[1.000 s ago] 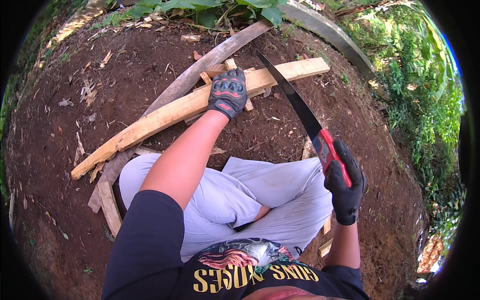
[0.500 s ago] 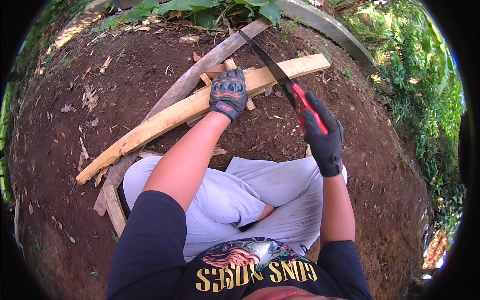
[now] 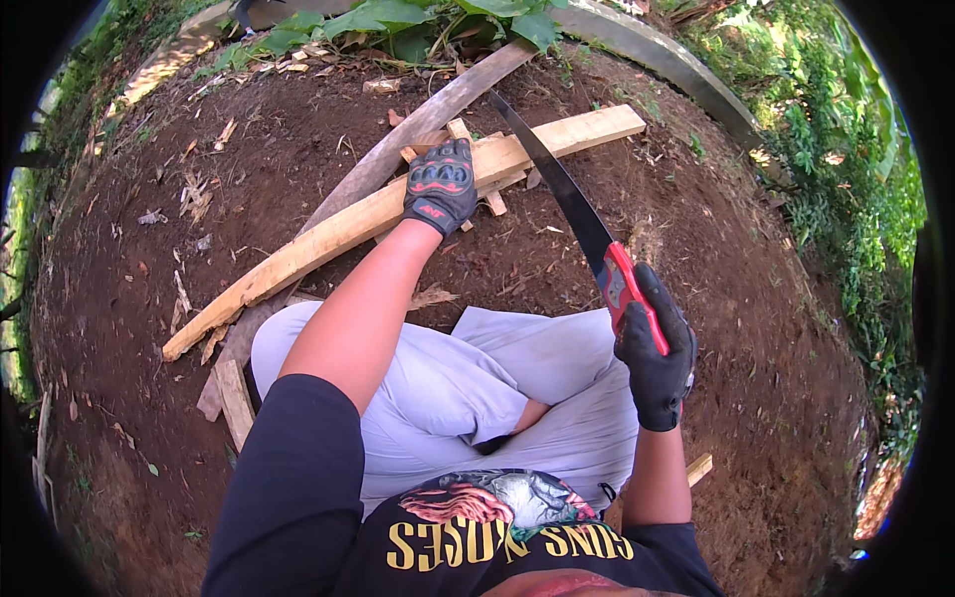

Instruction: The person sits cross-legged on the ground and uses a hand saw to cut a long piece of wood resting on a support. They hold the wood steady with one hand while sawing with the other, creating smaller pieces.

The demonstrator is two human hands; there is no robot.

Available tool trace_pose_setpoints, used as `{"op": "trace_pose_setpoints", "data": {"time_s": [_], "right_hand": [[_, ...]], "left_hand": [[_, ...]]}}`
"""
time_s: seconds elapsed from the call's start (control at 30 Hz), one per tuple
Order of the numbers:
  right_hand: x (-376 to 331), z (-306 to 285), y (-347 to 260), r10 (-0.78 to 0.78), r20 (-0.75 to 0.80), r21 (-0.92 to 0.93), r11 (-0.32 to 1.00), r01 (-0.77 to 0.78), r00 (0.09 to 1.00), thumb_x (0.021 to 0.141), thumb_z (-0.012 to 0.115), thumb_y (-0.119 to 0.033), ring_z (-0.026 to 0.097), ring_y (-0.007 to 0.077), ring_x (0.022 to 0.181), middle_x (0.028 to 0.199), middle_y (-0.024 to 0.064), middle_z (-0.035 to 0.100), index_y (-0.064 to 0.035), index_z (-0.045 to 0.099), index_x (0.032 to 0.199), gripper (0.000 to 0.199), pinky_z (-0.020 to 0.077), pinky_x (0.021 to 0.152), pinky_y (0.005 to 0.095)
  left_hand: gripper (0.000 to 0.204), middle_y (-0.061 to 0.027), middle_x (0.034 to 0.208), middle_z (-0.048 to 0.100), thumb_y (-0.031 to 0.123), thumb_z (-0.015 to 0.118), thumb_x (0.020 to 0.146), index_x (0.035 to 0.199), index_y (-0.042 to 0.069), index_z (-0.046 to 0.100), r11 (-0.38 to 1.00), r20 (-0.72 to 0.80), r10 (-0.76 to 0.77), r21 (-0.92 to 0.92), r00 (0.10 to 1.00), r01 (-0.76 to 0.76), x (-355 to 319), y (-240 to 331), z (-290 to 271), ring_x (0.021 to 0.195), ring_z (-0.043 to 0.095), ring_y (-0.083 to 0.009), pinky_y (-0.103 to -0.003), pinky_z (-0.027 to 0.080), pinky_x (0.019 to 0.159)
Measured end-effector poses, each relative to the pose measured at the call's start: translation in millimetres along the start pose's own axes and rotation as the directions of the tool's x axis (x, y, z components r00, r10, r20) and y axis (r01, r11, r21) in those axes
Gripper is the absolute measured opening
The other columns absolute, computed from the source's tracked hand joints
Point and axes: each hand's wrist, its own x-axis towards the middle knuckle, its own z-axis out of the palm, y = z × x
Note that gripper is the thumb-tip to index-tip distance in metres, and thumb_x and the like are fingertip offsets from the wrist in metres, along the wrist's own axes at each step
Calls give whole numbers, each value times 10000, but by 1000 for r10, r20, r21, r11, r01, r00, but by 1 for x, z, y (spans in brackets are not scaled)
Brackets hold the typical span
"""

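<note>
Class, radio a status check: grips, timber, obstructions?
Left grip holding plank; right grip holding saw. Blade crosses over plank, contact unclear. Wood pieces jut beneath plank.

And it's two hands on show here, a left hand [image 3: 441, 186] and a right hand [image 3: 657, 356], both gloved, so gloves: two! Saws: just the one saw [image 3: 562, 189]. Long timbers: one long pale timber [image 3: 338, 229], plus one grey-brown plank [image 3: 443, 109]. Short offcuts, separate ones: one beside the left knee [image 3: 236, 398], one beside the right forearm [image 3: 700, 469], making two. Small wood pieces [image 3: 495, 203] under the timber: at least two, overlapping too much for more. Big leaves [image 3: 378, 15]: several. Wood chips [image 3: 197, 199]: too many to count!
</note>
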Motion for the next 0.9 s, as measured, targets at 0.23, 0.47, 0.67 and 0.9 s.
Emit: {"op": "trace_pose_setpoints", "data": {"time_s": [0.23,0.47,0.67,0.9], "right_hand": [[56,47,-20,-262,88,-242,930,276,961,1033,745,-170,741,294,1281,1373,170,768,-95,727,1438,412,566,1079,401],[112,89,14,-423,36,-176,889,423,905,1038,746,-186,743,307,1276,1382,171,762,-92,732,1428,401,559,1090,401],[3,2,7,-188,123,-280,935,216,974,1049,699,-119,723,319,1310,1423,190,739,-54,687,1480,436,547,1110,416],[13,16,21,-234,49,-210,948,239,971,1042,711,-104,733,287,1295,1418,184,745,-49,690,1476,438,560,1090,406]], "left_hand": [[610,-257,1445,656,163,634,921,1501,-15,566,1000,-78,7,2,997,-7,-8,-7,9,1341,645,-397,-526,489,1138],[606,-250,1405,675,151,644,909,1485,-23,573,1000,-69,24,-14,997,-25,-5,5,8,1292,668,-385,-515,515,1101],[599,-233,1380,689,139,629,911,1489,-12,580,999,-19,-39,-7,999,39,-4,1,3,1284,671,-379,-512,522,1089],[585,-238,1365,697,148,641,905,1469,2,596,999,-144,17,-36,989,-22,-6,-4,18,1276,676,-386,-513,520,1095]]}}
